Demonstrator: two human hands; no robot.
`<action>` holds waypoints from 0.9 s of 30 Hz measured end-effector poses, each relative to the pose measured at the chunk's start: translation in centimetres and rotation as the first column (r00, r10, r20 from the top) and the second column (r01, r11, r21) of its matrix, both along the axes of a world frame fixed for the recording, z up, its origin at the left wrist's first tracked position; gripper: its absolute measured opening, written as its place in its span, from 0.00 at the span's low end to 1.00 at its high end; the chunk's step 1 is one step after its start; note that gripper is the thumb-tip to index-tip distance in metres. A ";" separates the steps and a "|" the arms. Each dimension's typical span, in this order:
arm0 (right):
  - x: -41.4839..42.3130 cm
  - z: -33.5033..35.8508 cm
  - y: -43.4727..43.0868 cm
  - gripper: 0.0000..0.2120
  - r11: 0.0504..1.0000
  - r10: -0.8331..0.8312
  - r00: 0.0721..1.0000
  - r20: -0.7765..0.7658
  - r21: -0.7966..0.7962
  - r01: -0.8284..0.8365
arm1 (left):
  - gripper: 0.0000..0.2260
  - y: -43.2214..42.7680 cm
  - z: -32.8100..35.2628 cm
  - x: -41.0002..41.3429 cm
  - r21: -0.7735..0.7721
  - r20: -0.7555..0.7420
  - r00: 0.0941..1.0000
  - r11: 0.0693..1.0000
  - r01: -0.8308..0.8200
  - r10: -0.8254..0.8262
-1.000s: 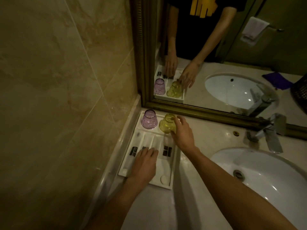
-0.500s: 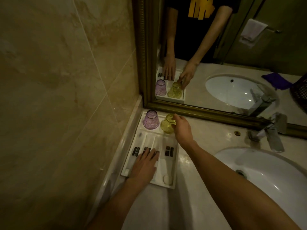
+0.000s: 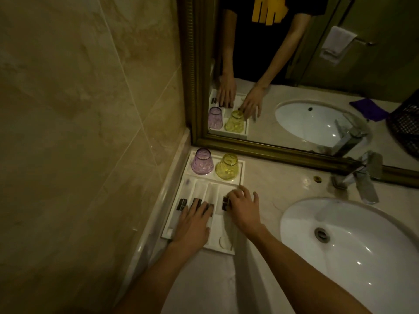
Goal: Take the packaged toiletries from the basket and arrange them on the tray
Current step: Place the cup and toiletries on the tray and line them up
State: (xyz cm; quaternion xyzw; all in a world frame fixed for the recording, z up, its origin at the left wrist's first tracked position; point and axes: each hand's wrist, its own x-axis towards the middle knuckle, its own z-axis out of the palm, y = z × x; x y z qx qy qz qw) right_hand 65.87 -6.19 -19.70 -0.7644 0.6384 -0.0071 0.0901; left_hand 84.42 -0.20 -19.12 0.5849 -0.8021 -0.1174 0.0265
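A white tray (image 3: pixel 241 171) lies on the counter against the left wall. Several white packaged toiletries with dark labels (image 3: pixel 181 205) lie side by side in its front part. My left hand (image 3: pixel 192 223) rests flat on the middle packages, fingers spread. My right hand (image 3: pixel 243 207) rests on the rightmost package at the tray's right edge, fingers loosely curled; I cannot tell whether it grips it. A dark woven basket (image 3: pixel 405 125) shows only as a reflection at the mirror's right edge.
A purple cup (image 3: pixel 202 161) and a yellow cup (image 3: pixel 227 167) stand upside down at the tray's back. A gold-framed mirror (image 3: pixel 260 150) rises behind them. The white sink (image 3: pixel 353 245) and chrome tap (image 3: pixel 362 177) are to the right. A round white item (image 3: pixel 224 241) sits at the tray's front.
My right hand has left the yellow cup and come back down onto the rightmost package. My left hand stays on the middle packages.
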 end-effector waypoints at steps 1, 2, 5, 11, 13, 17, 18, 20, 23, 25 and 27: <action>0.0 0.1 0.1 0.14 1.000 0.002 1.000 -0.005 -0.003 -0.002 | 0.30 0.0 0.0 0.1 -0.008 -0.001 1.000 1.000 0.001 -0.001; 0.1 0.3 0.1 0.14 1.000 0.001 1.000 -0.001 -0.018 -0.001 | 0.30 -0.1 -0.1 0.1 -0.019 0.003 1.000 1.000 0.000 0.000; 0.0 0.8 0.5 0.16 0.998 0.012 1.000 0.006 -0.065 -0.011 | 0.28 -0.3 -0.4 0.5 -0.043 0.035 0.998 0.998 -0.045 0.046; -0.2 0.7 1.5 0.15 1.000 0.015 0.999 -0.047 0.007 -0.014 | 0.31 0.0 -0.9 1.2 0.039 0.065 0.995 0.997 -0.073 0.070; -0.4 0.6 1.7 0.16 1.000 -0.001 0.999 -0.049 0.020 0.002 | 0.31 -0.1 -0.9 1.2 0.045 0.066 0.996 0.997 -0.070 0.067; -0.3 0.7 1.5 0.16 1.000 -0.001 0.998 -0.065 0.019 0.002 | 0.31 -0.2 -0.9 1.3 0.060 0.070 0.996 0.996 -0.065 0.061; -0.2 1.0 1.4 0.16 1.000 0.000 0.998 -0.070 0.027 0.002 | 0.31 -0.2 -0.9 1.3 0.066 0.069 0.996 0.996 -0.061 0.056; 0.0 1.3 1.3 0.15 0.999 0.000 0.997 -0.073 0.042 0.003 | 0.31 -0.2 -0.7 1.4 0.068 0.063 0.997 0.996 -0.055 0.050; 0.0 1.5 1.7 0.17 0.999 0.010 0.999 -0.051 0.034 -0.008 | 0.31 -0.2 -0.6 1.4 0.058 0.048 0.998 0.997 -0.054 0.051; -0.2 1.7 2.3 0.20 0.999 0.039 0.998 -0.039 0.026 -0.038 | 0.31 -0.1 -0.6 1.6 0.056 0.049 0.997 0.997 -0.054 0.051; -0.4 1.9 3.4 0.19 0.994 0.096 0.995 -0.038 0.051 -0.094 | 0.32 0.0 -0.8 1.7 0.059 0.056 0.997 0.997 -0.048 0.045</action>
